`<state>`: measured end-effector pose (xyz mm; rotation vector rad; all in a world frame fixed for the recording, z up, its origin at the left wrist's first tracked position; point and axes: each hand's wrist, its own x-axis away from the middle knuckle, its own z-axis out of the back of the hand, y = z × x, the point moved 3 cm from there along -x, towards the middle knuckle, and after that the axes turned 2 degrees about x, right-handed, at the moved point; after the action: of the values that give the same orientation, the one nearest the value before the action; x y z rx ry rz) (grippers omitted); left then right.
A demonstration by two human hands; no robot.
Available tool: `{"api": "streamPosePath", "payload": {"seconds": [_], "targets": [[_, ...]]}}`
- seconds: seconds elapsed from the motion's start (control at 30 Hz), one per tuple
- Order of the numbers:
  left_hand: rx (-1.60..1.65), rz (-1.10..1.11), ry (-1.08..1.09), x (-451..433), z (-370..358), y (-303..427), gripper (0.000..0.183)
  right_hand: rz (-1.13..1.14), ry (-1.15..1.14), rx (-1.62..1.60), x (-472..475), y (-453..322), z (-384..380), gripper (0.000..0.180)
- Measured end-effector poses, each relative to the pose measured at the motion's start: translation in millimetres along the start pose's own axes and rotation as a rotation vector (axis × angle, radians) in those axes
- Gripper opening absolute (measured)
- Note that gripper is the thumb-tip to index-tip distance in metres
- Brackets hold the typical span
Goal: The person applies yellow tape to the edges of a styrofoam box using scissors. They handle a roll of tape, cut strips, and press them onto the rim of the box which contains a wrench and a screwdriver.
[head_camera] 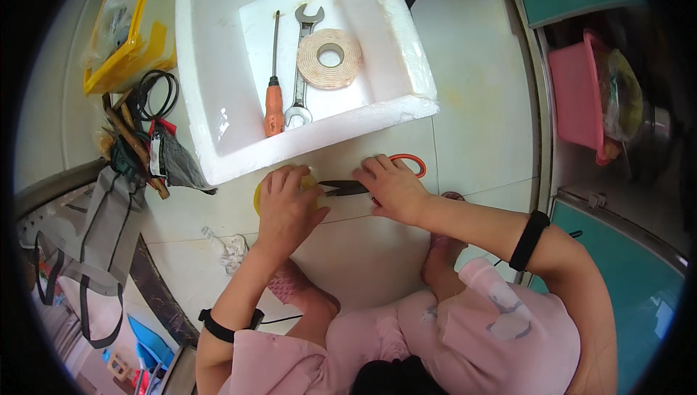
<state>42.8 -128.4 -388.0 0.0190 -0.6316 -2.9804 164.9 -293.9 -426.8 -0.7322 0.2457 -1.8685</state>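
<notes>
My left hand (286, 214) is curled over a round yellow object (309, 182), possibly a roll of tape, on the tiled floor; much of it is hidden under the palm. Red-handled scissors (348, 187) lie with their dark blades pointing left, towards that object. The fingers of my right hand (396, 191) are around the scissors' handles, with one red loop showing past the knuckles. Just beyond both hands stands a white foam box (316, 139). Inside it are an orange-handled screwdriver (274, 102), an open-ended wrench (300, 87) and a roll of beige tape (343, 76).
A yellow crate (147, 49) and a heap of tools with wooden handles (130, 136) are at the left. Crumpled white tissue (234, 253) lies by my left forearm. A grey bag (103, 231) is further left. On the right, a pink basin (572, 93) sits in a cabinet.
</notes>
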Motion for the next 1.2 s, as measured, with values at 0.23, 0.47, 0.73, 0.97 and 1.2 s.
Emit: {"api": "streamPosePath", "payload": {"seconds": [0.23,0.47,0.73,0.97,1.2], "targets": [[0.097,0.046,0.029,14.8,-13.2,7.3,0.016,0.092,0.136,0.215,-8.9,14.8,-9.1,0.037],[-0.02,-0.068,-0.015,14.3,-16.0,14.7,0.011,0.017,0.119,0.144,-17.6,31.8,-6.3,0.031],[-0.206,-0.177,-0.039,19.8,-15.6,15.7,0.025,0.246,0.13,0.143,-7.4,17.7,-24.7,0.028],[-0.413,-0.173,-0.202,12.9,-11.9,28.4,0.064,0.298,0.165,0.282,-2.6,16.0,-23.9,0.021],[-0.192,0.05,-0.221,-1.0,14.3,17.3,0.074,0.351,0.182,0.349,-4.9,15.1,-20.1,0.02]]}}
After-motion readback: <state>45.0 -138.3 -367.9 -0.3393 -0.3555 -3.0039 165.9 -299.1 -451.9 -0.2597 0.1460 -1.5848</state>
